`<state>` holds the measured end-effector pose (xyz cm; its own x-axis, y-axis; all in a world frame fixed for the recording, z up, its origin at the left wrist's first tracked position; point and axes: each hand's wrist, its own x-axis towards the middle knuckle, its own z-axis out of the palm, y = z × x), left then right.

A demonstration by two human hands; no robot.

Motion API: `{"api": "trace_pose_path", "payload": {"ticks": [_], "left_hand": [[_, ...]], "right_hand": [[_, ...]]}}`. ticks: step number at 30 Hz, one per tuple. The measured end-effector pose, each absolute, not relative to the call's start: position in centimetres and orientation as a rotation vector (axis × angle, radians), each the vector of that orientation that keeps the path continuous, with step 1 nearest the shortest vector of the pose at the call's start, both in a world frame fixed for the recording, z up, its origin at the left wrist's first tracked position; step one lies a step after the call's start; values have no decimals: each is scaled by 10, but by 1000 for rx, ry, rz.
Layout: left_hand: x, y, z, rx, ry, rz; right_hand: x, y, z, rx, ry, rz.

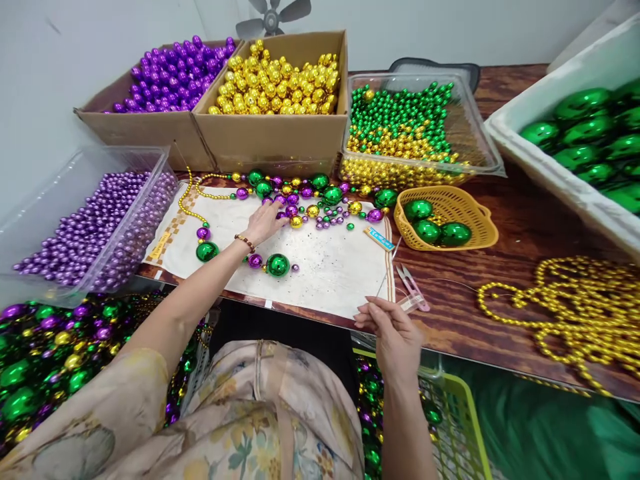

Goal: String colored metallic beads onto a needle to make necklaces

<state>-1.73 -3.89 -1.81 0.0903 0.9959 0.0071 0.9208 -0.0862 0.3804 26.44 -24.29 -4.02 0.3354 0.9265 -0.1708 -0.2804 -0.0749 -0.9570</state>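
Note:
My left hand (263,223) reaches across a white cloth (325,267) on the table, its fingers curled down onto a purple bead in a loose scatter of purple, gold and green beads (310,200). My right hand (393,327) hovers at the table's near edge, its fingers pinched on a thin needle with thread (387,280) that runs up toward the cloth. Small pink snips (413,287) lie just beside that hand. A large green ball (277,265) and a purple bead sit near my left wrist.
Cardboard boxes of purple balls (173,77) and gold balls (277,80) stand at the back, next to a clear tray of green and gold beads (405,130). Also here: a clear tray of purple beads (95,223), a yellow basket (445,217), gold bead strings (575,313), a white bin of green balls (590,133).

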Motion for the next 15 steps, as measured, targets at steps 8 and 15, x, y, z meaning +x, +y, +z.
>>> {"api": "trace_pose_path", "payload": {"ticks": [8, 15], "left_hand": [[-28, -40, -24, 2069, 1781, 485], [-22, -58, -20, 2285, 1826, 706]], "right_hand": [[260, -245, -58, -1298, -664, 1206], [255, -242, -58, -1313, -713, 1216]]}}
